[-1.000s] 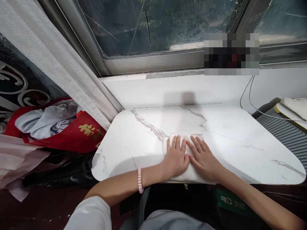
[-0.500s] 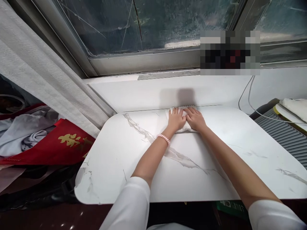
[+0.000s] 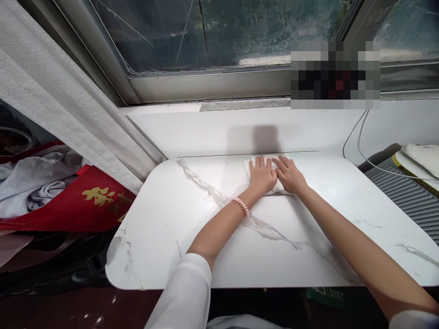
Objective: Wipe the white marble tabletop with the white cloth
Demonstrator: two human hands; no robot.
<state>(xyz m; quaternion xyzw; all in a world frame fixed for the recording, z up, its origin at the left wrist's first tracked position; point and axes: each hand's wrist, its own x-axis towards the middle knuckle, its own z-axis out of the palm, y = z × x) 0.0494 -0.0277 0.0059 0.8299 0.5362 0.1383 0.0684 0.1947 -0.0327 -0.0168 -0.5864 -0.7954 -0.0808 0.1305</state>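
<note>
A folded white cloth (image 3: 281,188) lies on the white marble-patterned tabletop (image 3: 164,228), close to its back edge. My left hand (image 3: 262,176) is pressed flat over the cloth's left part, fingers stretched forward and slightly spread. A pink beaded bracelet (image 3: 241,206) circles that wrist. On the cloth's right part lies my right hand (image 3: 291,174), its fingers extended and angled to the left. The two hands are side by side, close together at the thumbs. Both palms are hidden from view.
Behind the table are a white ledge (image 3: 192,130) and a window (image 3: 233,32). A pale curtain (image 3: 68,96) hangs at the left, beside a red cloth with gold characters (image 3: 103,198). White cables (image 3: 360,130) run down at the right above a grey ribbed surface (image 3: 401,187).
Both hands and the cloth have slid right and slightly toward me across the tabletop. The hands stay flat on the cloth. The view has shifted a little.
</note>
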